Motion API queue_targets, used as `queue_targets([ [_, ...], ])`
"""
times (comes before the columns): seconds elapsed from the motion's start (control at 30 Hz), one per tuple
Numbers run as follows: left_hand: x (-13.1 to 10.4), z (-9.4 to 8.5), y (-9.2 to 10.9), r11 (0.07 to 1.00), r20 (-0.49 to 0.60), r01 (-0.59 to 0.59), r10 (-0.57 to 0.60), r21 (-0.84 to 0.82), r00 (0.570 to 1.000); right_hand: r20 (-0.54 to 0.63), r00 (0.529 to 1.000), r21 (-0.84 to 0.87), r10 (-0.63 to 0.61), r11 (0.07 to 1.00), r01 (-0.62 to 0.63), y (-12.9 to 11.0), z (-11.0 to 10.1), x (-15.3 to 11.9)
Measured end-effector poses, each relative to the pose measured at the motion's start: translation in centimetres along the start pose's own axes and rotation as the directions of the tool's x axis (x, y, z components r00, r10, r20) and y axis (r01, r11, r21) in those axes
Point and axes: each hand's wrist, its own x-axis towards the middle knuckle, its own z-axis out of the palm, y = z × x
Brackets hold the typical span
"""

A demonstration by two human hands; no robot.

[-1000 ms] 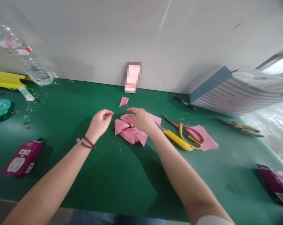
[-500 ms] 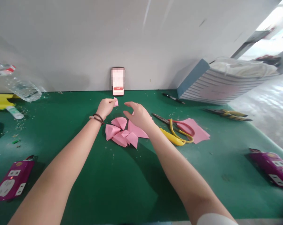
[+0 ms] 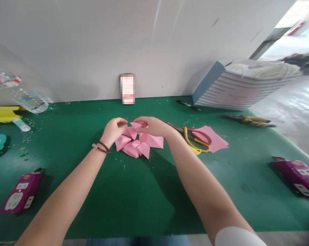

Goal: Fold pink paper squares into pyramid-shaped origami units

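Several folded pink paper pieces (image 3: 131, 149) lie grouped on the green table (image 3: 113, 205). Over their far side, my right hand (image 3: 153, 126) pinches a small pink paper piece (image 3: 136, 125) between thumb and fingers. My left hand (image 3: 115, 130), with dark beads at its wrist, is just left of that piece; its thumb and fingers are apart, and nothing shows between them. A larger pink sheet (image 3: 154, 140) lies under my right wrist, beside the folded pieces.
Right of my right arm lie red-and-yellow-handled scissors (image 3: 198, 140) on pink sheets (image 3: 216, 140). A phone (image 3: 128, 89) leans on the wall. Also there: a pen (image 3: 188, 105), pliers (image 3: 248, 120), a striped bag (image 3: 241, 89), a bottle (image 3: 31, 100) and a purple power strip (image 3: 22, 191).
The small pink piece has passed from my left hand to my right hand. Both hands have come lower, closer to the folded pieces, and my left fingers have parted.
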Motion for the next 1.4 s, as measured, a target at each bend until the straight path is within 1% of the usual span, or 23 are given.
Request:
queue_targets([
  [0.03,0.2,0.0,-0.5,0.999,0.006,0.019,-0.019,0.043,1.000,0.012,1.000,-0.008,-0.003,1.000,0.003,0.3,0.5,0.3],
  [0.13,0.9,0.1,-1.8,0.990,0.075,0.056,-0.066,0.129,0.995,-0.002,1.000,-0.024,0.000,1.000,0.000,1.0,2.1,1.1],
  [0.27,1.3,0.1,-2.8,0.985,0.122,0.070,-0.090,0.158,0.988,-0.053,0.998,-0.025,-0.027,0.999,0.026,1.4,3.5,1.8],
  [0.37,1.4,-0.4,-3.2,0.986,0.128,0.071,-0.091,0.148,0.988,-0.059,0.995,-0.019,-0.082,0.996,0.082,1.1,4.3,1.9],
  [0.5,1.2,-1.0,-3.4,0.986,0.088,0.039,-0.054,0.162,0.995,-0.062,0.985,-0.019,-0.163,0.987,0.162,0.5,5.3,2.0],
  [0.57,1.0,-1.2,-3.3,0.984,0.054,0.007,-0.017,0.180,0.998,-0.090,0.978,-0.028,-0.187,0.982,0.185,0.3,5.1,1.9],
  [0.63,0.7,-1.3,-3.2,0.980,0.021,-0.035,0.032,0.196,0.999,-0.130,0.975,-0.048,-0.181,0.983,0.176,0.2,4.1,1.7],
  [0.7,0.2,-1.4,-2.8,0.972,-0.009,-0.086,0.090,0.217,0.996,-0.175,0.975,-0.083,-0.138,0.989,0.125,0.4,2.2,1.3],
  [0.77,-0.5,-1.4,-2.2,0.958,-0.034,-0.142,0.156,0.250,0.987,-0.223,0.972,-0.133,-0.071,0.990,0.042,0.9,0.0,0.5],
  [0.83,-1.4,-1.3,-1.2,0.931,-0.016,-0.233,0.248,0.280,0.969,-0.248,0.969,-0.192,-0.011,0.981,-0.038,1.6,-1.9,-0.7],
  [0.9,-2.2,-0.9,0.0,0.887,0.042,-0.345,0.350,0.307,0.936,-0.242,0.970,-0.255,0.034,0.962,-0.097,2.3,-2.9,-2.3],
  [0.97,-2.6,-0.2,1.1,0.840,0.109,-0.432,0.421,0.328,0.900,-0.200,0.978,-0.315,0.056,0.941,-0.119,3.0,-3.0,-4.0],
  [1.03,-2.4,1.0,1.9,0.808,0.156,-0.473,0.448,0.351,0.880,-0.138,0.990,-0.363,0.043,0.927,-0.091,3.5,-2.2,-5.5],
  [1.13,-1.3,3.3,2.5,0.796,0.160,-0.453,0.426,0.402,0.890,-0.065,0.998,-0.406,-0.019,0.914,-0.009,3.9,-0.6,-7.0],
  [1.23,-0.1,5.0,2.8,0.806,0.123,-0.403,0.390,0.433,0.913,-0.011,0.998,-0.430,-0.064,0.901,0.053,4.0,0.5,-7.4],
  [1.3,0.4,5.3,2.8,0.824,0.095,-0.369,0.365,0.431,0.926,0.004,0.997,-0.439,-0.077,0.896,0.072,4.2,0.7,-7.4],
  [1.33,0.5,5.1,2.8,0.836,0.081,-0.351,0.351,0.423,0.933,0.007,0.997,-0.441,-0.082,0.894,0.076,4.3,0.7,-7.4],
  [1.4,0.5,4.2,2.5,0.865,0.046,-0.306,0.314,0.398,0.948,0.010,0.996,-0.438,-0.091,0.895,0.086,4.6,0.5,-7.5],
])
